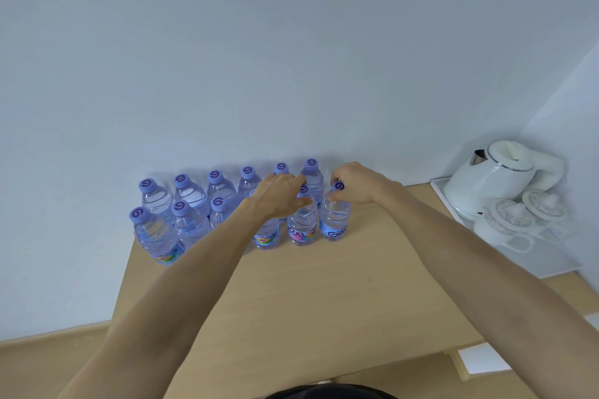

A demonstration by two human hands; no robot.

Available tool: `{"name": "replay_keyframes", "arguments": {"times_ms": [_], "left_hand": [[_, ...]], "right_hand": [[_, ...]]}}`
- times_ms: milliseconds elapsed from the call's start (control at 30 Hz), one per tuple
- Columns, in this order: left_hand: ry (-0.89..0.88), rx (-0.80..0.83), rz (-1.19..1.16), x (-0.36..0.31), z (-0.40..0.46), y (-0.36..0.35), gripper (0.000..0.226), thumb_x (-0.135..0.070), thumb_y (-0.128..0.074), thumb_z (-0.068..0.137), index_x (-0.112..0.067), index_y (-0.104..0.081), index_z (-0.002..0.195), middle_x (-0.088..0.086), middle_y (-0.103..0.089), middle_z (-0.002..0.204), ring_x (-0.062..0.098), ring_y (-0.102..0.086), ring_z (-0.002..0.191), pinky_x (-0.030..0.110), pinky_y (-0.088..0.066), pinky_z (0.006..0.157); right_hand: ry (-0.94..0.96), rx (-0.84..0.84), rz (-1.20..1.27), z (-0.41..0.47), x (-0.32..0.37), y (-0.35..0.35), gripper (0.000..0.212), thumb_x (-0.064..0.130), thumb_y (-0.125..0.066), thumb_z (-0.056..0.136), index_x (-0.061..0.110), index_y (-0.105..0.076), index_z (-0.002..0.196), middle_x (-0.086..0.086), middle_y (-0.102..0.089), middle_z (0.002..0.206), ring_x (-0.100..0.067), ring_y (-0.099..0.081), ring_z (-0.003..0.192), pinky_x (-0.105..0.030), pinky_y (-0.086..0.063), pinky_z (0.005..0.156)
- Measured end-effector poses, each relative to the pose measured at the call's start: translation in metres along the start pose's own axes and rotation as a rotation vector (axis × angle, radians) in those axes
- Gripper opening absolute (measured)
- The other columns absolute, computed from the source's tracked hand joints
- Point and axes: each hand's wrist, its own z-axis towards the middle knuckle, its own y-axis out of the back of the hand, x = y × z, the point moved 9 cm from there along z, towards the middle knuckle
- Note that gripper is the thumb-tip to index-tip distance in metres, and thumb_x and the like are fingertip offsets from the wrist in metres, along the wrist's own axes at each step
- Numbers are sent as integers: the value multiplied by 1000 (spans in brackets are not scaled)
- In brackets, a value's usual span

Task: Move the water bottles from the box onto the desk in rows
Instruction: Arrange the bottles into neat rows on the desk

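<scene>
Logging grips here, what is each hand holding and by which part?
Right hand pinches the end bottle at its cap. Left hand grips the next bottle near its neck.

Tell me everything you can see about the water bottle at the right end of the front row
The rightmost front bottle is clear ribbed plastic, filled with water, with a purple cap bearing a darker swirl and a blue label with purple lettering low on its body. It stands upright on the tan desk, beside the next bottle in its row. The right hand grips it by the neck, just under the cap.
</scene>
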Motion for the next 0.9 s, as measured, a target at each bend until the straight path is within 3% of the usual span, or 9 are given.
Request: {"name": "replay_keyframes", "arguments": {"times_ms": [100,267,433,533,900], "left_hand": [[34,2,-38,-3,1,0,33,-39,-52,94,-8,-53,106,9,-60,97,35,-56,92,37,-39,67],[62,57,-46,13,-4,-4,31,-42,-54,92,-13,-54,102,8,-61,92,34,-60,90,41,-48,74],[28,21,2,16,-11,4,27,-38,-53,94,-15,-55,108,8,-61,97,30,-57,90,35,-38,70],[19,8,9,17,-12,4,22,-37,-54,94,-16,-55,102,9,-62,95,31,-59,89,36,-41,70],[-4,-15,21,18,-1,-2,27,-39,-54,93,-15,-56,105,9,-63,96,33,-60,88,43,-49,76]], "right_hand": [[36,-29,-4,1,6,1,34,36,-69,84,4,-64,96,-10,-60,97,-29,-61,86,-41,-52,71],[79,-31,12,4,18,-1,29,31,-68,85,10,-53,72,-1,-48,72,-23,-50,65,-32,-37,53],[115,-21,-4,12,30,-3,30,33,-67,86,4,-63,95,-8,-58,93,-28,-60,80,-36,-47,64],[130,-19,-19,15,32,-4,31,33,-68,86,5,-63,97,-9,-59,98,-29,-62,86,-39,-51,70],[231,5,-45,15,27,0,28,26,-67,86,17,-66,112,2,-48,100,-21,-53,96,-32,-44,76]]}}
